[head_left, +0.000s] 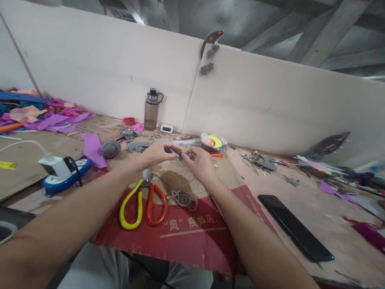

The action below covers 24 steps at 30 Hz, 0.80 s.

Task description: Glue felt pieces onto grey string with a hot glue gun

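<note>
Over the cardboard sheet, my left hand and my right hand meet fingertip to fingertip. Between them is a small dark grey piece, too small to name, which the fingers of both hands pinch. A bit of blue shows at my left fingertips. Below my hands lies a loose coil of thin grey cord. Scissors with one yellow and one red handle rest left of the coil, blades pointing away. A ball of grey yarn sits beyond my left forearm.
A water bottle stands against the white partition. To the right lies a black phone. A blue power strip with a white charger is at left, near coloured fabric scraps. A bowl stands behind my hands.
</note>
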Each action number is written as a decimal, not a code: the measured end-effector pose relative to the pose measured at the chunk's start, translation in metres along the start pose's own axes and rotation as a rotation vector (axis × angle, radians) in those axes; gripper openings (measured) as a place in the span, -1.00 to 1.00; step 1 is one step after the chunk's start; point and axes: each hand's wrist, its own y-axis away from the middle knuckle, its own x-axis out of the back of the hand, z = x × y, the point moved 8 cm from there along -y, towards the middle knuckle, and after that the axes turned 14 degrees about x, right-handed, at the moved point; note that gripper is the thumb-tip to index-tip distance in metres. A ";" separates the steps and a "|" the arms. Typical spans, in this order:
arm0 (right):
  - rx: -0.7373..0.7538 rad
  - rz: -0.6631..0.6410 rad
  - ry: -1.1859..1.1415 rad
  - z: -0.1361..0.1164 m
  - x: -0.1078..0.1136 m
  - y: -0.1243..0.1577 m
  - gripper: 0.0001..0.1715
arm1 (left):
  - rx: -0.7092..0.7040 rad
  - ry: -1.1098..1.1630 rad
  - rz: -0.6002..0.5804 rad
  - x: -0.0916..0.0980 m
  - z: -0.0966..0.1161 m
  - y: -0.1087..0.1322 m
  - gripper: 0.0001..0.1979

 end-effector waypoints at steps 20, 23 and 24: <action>0.000 0.103 -0.083 -0.010 0.005 0.003 -0.87 | 0.087 0.194 -0.015 -0.012 -0.002 0.004 -0.89; -0.005 0.107 -0.077 -0.009 0.005 0.004 -0.87 | 0.073 0.218 -0.030 -0.014 0.001 0.006 -0.88; -0.006 0.109 -0.076 -0.009 0.005 0.004 -0.87 | 0.071 0.228 -0.034 -0.015 0.002 0.006 -0.87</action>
